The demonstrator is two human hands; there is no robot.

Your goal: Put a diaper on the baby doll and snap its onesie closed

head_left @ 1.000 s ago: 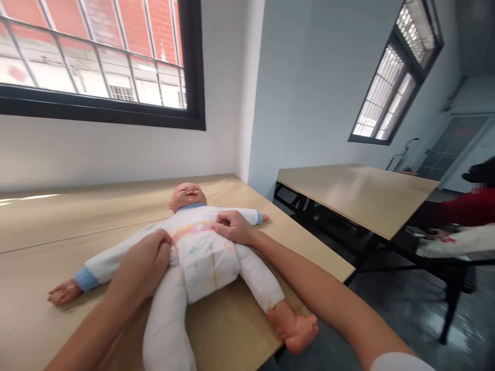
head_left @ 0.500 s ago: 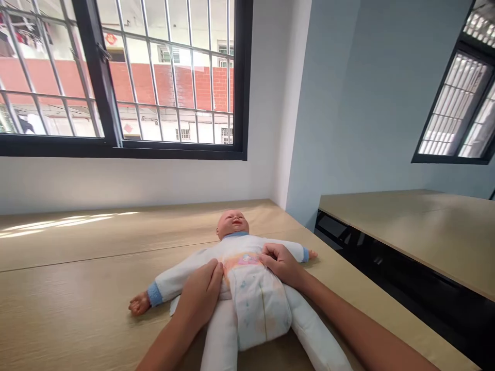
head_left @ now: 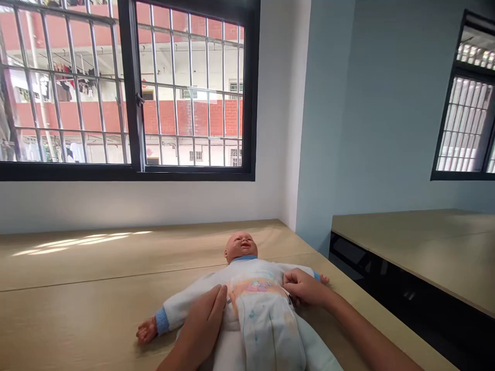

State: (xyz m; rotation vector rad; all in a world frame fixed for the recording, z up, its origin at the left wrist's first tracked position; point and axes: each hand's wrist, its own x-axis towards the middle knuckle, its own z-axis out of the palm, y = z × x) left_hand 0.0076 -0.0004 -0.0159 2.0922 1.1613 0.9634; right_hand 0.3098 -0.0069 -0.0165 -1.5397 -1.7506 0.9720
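Note:
A baby doll (head_left: 247, 278) in a white suit with blue cuffs lies on its back on a light wooden table (head_left: 77, 288), head toward the window. A white diaper (head_left: 266, 324) with a coloured waistband covers its belly. My left hand (head_left: 204, 319) rests flat on the doll's side at the waist, fingers together. At the other edge of the waistband my right hand (head_left: 303, 288) pinches the diaper with curled fingers. The doll's legs run out of the bottom of the picture.
A barred window (head_left: 127, 87) with a black frame is in the wall behind the table. A second wooden table (head_left: 421, 247) stands to the right across a gap. Another window (head_left: 467, 123) is at the far right.
The view has tilted up and swung left, so the doll sits lower in the picture. The person in red at the right is out of view. My left hand has flattened on the doll's side.

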